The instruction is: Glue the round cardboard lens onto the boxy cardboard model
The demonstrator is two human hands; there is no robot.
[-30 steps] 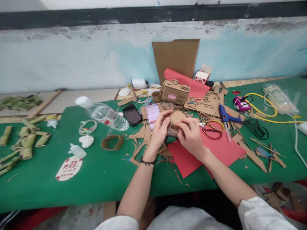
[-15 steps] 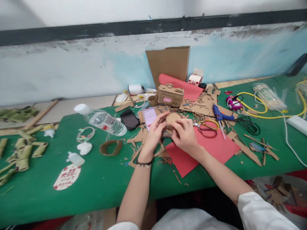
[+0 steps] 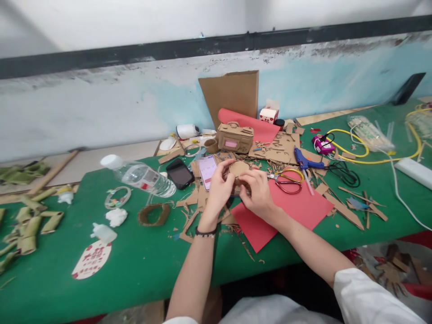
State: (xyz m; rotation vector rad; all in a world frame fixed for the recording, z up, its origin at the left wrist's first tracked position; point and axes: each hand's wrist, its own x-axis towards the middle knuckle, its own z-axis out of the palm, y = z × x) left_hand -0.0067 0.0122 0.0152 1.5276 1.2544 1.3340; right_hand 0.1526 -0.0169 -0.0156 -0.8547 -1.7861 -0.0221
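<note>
A round cardboard piece (image 3: 239, 169) with a flat disc top sits between my two hands. My left hand (image 3: 221, 182) grips its left side, with a dark bracelet at the wrist. On the right, my right hand (image 3: 256, 189) pinches the near right edge with bent fingers. What lies under the piece is mostly hidden. Just behind stands a cardboard camera model (image 3: 235, 137) with a pink rectangle on it. A lit phone (image 3: 207, 171) lies to the left of my left hand. Scissors (image 3: 286, 180) with yellow and red handles rest on red paper (image 3: 293, 204) to the right.
Cardboard scraps (image 3: 344, 209) litter the green tabletop (image 3: 141, 265). A blue glue gun (image 3: 308, 159) and its cable lie to the right. Leftward are a water bottle (image 3: 141, 175), a dark phone-like device (image 3: 180, 173), a cardboard ring (image 3: 154, 215) and rolled green pieces (image 3: 30, 229).
The camera view has shifted slightly, so the tabletop things sit a little further left and most a little lower. Both hands still hold the round cardboard piece, with small finger shifts.
</note>
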